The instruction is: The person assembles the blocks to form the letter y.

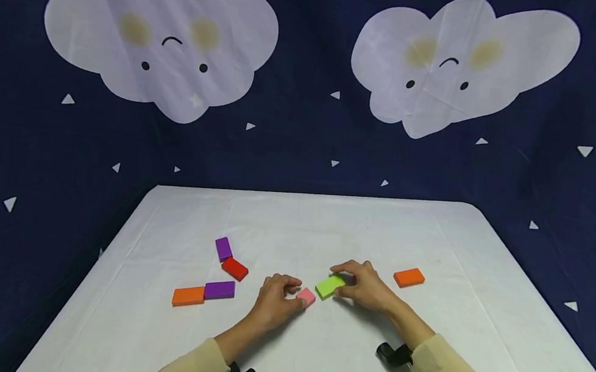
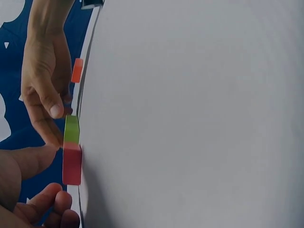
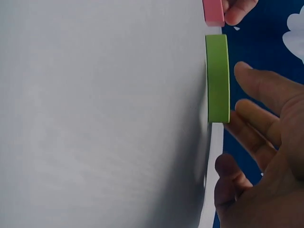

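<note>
A pink block [image 1: 305,297] and a lime green block [image 1: 329,287] lie close together on the white table [image 1: 345,357], a narrow gap between them. My left hand [image 1: 276,303] is at the left end of the pink block, thumb tip right by its near edge and the other fingers loosely bent. Around the right end of the green block my right hand [image 1: 366,287] spreads thumb and fingers. In the right wrist view the thumb [image 3: 244,71] stands slightly off the green block [image 3: 218,78], and fingertips reach its lower end.
Left of the hands lie an orange block [image 1: 188,296] against a purple block [image 1: 219,290], and a red block [image 1: 235,268] touching another purple block [image 1: 223,249]. Another orange block [image 1: 409,277] lies beyond the right hand. A dark blue cloth with clouds [image 1: 302,149] hangs behind the table.
</note>
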Motion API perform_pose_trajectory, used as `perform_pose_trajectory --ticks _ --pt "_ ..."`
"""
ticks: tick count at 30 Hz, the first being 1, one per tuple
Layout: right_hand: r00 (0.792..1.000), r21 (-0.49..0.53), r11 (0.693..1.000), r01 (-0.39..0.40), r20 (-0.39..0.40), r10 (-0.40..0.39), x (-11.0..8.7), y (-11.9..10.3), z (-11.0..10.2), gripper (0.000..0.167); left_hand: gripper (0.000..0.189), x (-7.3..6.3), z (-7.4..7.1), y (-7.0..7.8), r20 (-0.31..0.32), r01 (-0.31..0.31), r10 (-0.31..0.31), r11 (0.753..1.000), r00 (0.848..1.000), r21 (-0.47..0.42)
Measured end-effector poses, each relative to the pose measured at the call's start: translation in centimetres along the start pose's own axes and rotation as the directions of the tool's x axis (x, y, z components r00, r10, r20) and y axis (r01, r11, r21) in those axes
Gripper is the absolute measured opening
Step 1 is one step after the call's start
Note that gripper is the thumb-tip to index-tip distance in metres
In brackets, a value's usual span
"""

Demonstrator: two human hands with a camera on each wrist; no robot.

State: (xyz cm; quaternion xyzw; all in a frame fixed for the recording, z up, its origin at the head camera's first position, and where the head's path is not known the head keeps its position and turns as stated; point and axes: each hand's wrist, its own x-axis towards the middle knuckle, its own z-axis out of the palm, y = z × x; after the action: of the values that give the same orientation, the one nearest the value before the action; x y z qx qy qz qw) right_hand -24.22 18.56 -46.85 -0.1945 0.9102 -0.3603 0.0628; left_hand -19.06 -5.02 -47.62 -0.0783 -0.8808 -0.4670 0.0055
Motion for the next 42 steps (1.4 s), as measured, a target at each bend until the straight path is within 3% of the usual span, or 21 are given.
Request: perform_pose_trajectory --ticks 5,11,19,42 --pt "0.997 -0.022 0.998 -0.055 -0.05 0.054 -0.5 -0.3 0.1 0.048 0.036 0.2 -0.4 -0.2 0.041 -0.017 0.017 1.0 0.999 0.0" --pt "0.989 -0.107 0.991 -0.083 -0.131 0.069 -0.7 -0.6 0.6 0.047 0.037 0.2 -0.8 -0.4 0.082 -0.05 0.049 0.999 0.995 0.013" --pt "0.977 -0.14 0.985 -0.101 -0.201 0.072 -1.0 -1.0 1.0 0.047 0.039 0.5 -1.2 -0.5 0.123 -0.086 0.081 0.996 0.989 0.036" --pt "0.971 -0.157 0.983 -0.095 -0.231 0.057 -0.9 -1.3 1.7 0.042 0.033 0.6 -0.7 -0.4 0.144 -0.081 0.071 0.994 0.987 0.068"
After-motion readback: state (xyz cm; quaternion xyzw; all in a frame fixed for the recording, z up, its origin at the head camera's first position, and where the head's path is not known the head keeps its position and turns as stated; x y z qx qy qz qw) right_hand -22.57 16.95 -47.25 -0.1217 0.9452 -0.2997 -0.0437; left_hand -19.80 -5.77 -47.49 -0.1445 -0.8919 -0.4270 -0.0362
